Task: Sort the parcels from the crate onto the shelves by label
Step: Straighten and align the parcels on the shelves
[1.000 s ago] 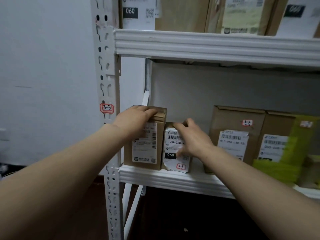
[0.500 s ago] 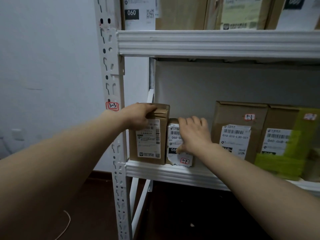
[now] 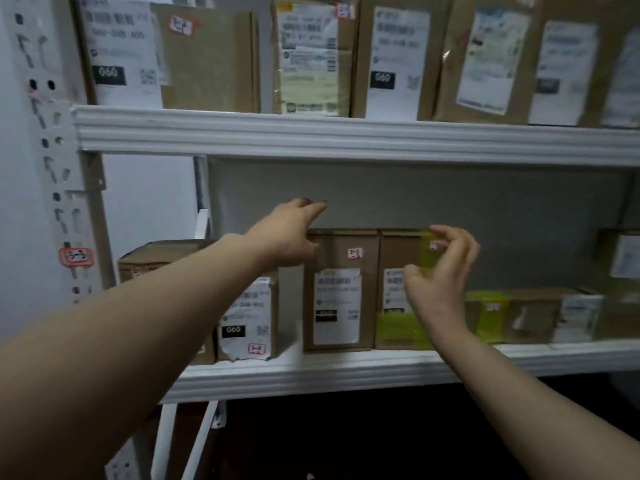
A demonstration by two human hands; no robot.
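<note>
- On the lower shelf (image 3: 346,370) a row of brown parcels stands upright, labels facing out.
- At the far left, a box (image 3: 156,258) is mostly hidden behind the left forearm; just beside it stands a small parcel (image 3: 247,320) whose torn white label reads "060" in a black block, with a red-edged sticker at its lower corner.
- Next along, a taller box (image 3: 341,289) carries a barcode label and a small red-edged sticker near its top; its writing is too blurred to read.
- Touching that box on the right is a box with yellow-green tape (image 3: 398,327).
- Left hand (image 3: 287,237) reaches over the taller box's top left corner, fingers stretched forward, grip released and holding nothing.
- Right hand (image 3: 440,268) hovers in front of the taped box, fingers curled loosely; whether they touch it I cannot tell, and they clasp nothing.
- On the post (image 3: 74,216) a red-edged tag (image 3: 76,256) reads "3-3".
- On the upper shelf (image 3: 346,140) more parcels stand; two labels show "060".
- Half a second ago the left hand gripped the far-left box and the right lay on the "060" parcel; both have now shifted right to the next pair of boxes, and the view has risen and swung right.
</note>
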